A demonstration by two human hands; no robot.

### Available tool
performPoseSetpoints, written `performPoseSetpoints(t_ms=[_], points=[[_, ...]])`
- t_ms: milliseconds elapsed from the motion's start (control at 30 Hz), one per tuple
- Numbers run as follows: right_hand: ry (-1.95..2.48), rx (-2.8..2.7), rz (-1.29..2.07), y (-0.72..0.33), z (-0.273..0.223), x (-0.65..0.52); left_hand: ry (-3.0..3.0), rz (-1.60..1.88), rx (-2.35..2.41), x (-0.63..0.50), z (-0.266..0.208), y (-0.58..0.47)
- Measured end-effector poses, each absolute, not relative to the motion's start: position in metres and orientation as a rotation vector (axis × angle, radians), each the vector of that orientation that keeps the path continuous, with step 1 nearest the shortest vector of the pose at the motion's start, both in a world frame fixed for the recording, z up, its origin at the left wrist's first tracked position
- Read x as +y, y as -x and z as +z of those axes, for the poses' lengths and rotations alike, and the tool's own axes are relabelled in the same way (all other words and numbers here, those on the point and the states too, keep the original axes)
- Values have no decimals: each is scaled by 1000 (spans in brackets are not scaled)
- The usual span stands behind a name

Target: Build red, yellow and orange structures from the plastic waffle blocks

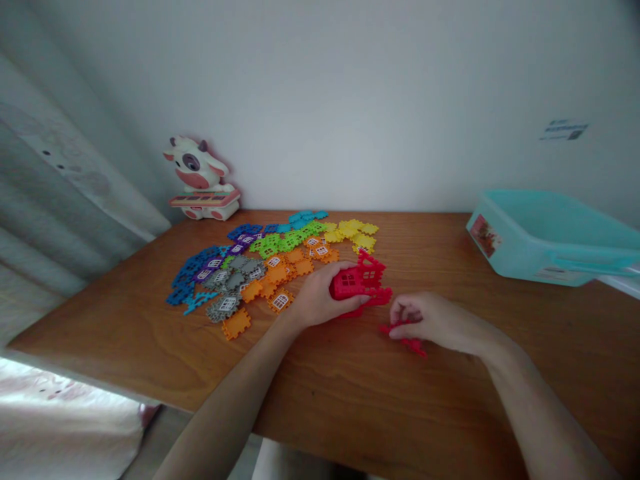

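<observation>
My left hand (325, 297) is closed around a red assembly of interlocking building tiles (357, 281), with window panels and toothed edges, low over the wooden table. To its right, my right hand (425, 322) pinches a separate flat red tile (413, 344) between thumb and fingers, close to the tabletop. The fingers cover part of that tile, so its full shape is hidden. Left of my hands lie sorted tiles: orange tiles (277, 273), grey tiles (230, 283), green tiles (290, 239), yellow tiles (353, 230) and blue tiles (193, 270).
A turquoise plastic bin (530, 257) stands at the right of the wooden table (350, 393). A toy cow with a keyboard (203, 180) sits in the back left corner by the wall. Curtains (65, 200) hang along the left side.
</observation>
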State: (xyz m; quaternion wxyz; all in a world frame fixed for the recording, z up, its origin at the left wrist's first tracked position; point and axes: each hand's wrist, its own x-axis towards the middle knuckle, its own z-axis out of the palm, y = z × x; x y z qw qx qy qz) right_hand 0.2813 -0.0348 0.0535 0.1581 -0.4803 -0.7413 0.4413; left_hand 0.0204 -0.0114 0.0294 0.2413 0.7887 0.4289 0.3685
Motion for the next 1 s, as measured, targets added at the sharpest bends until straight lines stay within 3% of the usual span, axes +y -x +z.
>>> performPoseSetpoints(t_ms=[500, 1000], points=[[1035, -986, 1269, -270, 58, -19, -2127, 972, 1145, -12, 30, -22], [925, -991, 1227, -259, 51, -20, -2132, 977, 1145, -12, 27, -22]])
